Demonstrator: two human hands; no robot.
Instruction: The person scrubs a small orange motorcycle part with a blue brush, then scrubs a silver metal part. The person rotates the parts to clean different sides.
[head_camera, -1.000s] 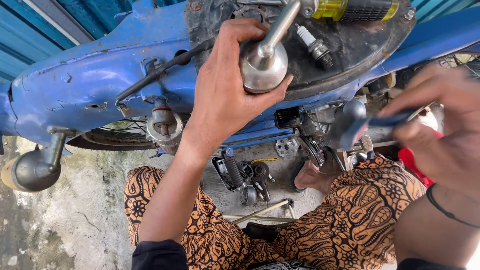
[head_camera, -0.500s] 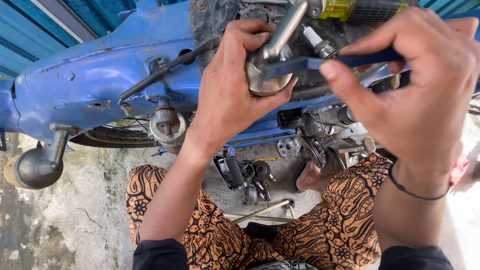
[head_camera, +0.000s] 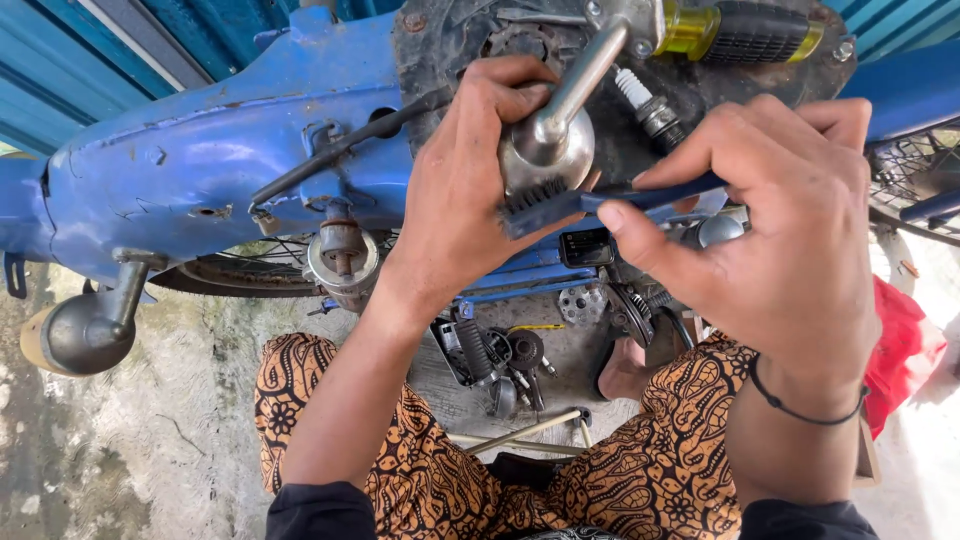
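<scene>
My left hand (head_camera: 465, 200) grips a rounded chrome metal part (head_camera: 548, 140) with a shiny stalk, held against the side of a blue motorbike (head_camera: 200, 170). My right hand (head_camera: 770, 240) holds a small brush with a blue handle (head_camera: 640, 198). Its dark bristles (head_camera: 530, 208) press on the lower edge of the chrome part. A spark plug (head_camera: 648, 108) lies on the dark panel behind, and a screwdriver with a yellow and black handle (head_camera: 740, 30) rests above it.
Loose bike parts and springs (head_camera: 490, 355) lie on the concrete between my knees, with thin metal rods (head_camera: 520, 430) nearer me. A second chrome lamp housing (head_camera: 85, 325) hangs at the left. A red cloth (head_camera: 905, 345) lies at the right.
My right hand came in from the right with the brush and lowered it, so the bristles now sit on the chrome part's underside. My left hand kept its hold.
</scene>
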